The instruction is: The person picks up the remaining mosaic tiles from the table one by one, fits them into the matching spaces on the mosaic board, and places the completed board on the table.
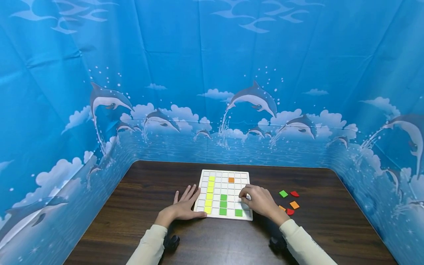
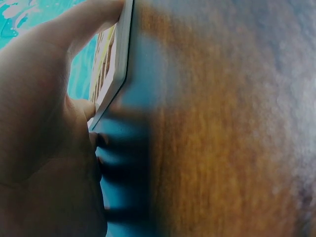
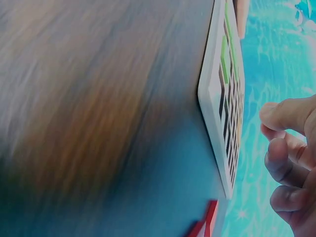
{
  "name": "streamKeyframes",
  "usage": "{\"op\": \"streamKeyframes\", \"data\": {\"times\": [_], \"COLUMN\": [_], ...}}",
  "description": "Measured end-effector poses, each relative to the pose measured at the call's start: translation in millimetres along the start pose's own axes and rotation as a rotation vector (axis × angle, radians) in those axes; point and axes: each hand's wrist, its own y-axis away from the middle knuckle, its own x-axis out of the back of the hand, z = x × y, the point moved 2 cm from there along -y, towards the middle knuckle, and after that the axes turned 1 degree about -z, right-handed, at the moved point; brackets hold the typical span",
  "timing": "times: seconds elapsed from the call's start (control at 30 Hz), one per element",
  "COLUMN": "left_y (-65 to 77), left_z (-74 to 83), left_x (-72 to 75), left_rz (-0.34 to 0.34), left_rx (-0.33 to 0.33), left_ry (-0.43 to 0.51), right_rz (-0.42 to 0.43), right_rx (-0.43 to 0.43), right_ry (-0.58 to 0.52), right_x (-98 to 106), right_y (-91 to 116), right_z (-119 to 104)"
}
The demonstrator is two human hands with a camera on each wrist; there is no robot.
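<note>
A white gridded board (image 1: pixel 215 184) lies on the table. Along its left side runs a column of yellow tiles (image 1: pixel 209 196), with three green tiles (image 1: pixel 223 204) stacked in a shorter column. One green tile (image 1: pixel 238 212) sits alone near the bottom right, and an orange tile (image 1: pixel 231 180) near the top. My left hand (image 1: pixel 180 209) rests at the board's left edge, fingers spread, thumb along the lower left corner. Over the right part of the board, my right hand (image 1: pixel 260 200) has curled fingers, thumb and index fingertips together (image 3: pixel 269 116); I cannot tell whether they pinch a tile.
Right of the right hand lie loose pieces: a green tile (image 1: pixel 283 193), orange ones (image 1: pixel 294 204) and red ones with a curved side (image 1: pixel 294 194). The dark wooden table (image 1: pixel 132 206) is bordered by a blue dolphin-print curtain (image 1: pixel 179 147).
</note>
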Motion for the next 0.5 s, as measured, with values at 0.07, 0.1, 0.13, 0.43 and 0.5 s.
{"op": "streamKeyframes", "data": {"times": [0.07,0.1,0.13,0.43,0.5], "left_y": [0.8,-0.2,1.0,-10.4,-10.8], "left_z": [1.4,-0.4,1.5,-12.1,-12.0], "left_x": [0.8,-1.1,0.7,-9.6,-9.8], "left_rz": [-0.003,0.0,-0.002,0.006,0.006], "left_rx": [0.001,-0.007,0.002,0.022,0.023], "left_ry": [0.006,-0.001,0.007,-0.046,-0.044], "right_rz": [0.006,0.006,0.007,0.014,0.02], "right_rx": [-0.02,-0.032,-0.045,-0.109,-0.114], "right_ry": [0.013,0.022,0.027,0.036,0.037], "right_x": [2,4,5,16,18], "right_y": [2,3,4,12,15], "right_z": [4,6,9,33,39]}}
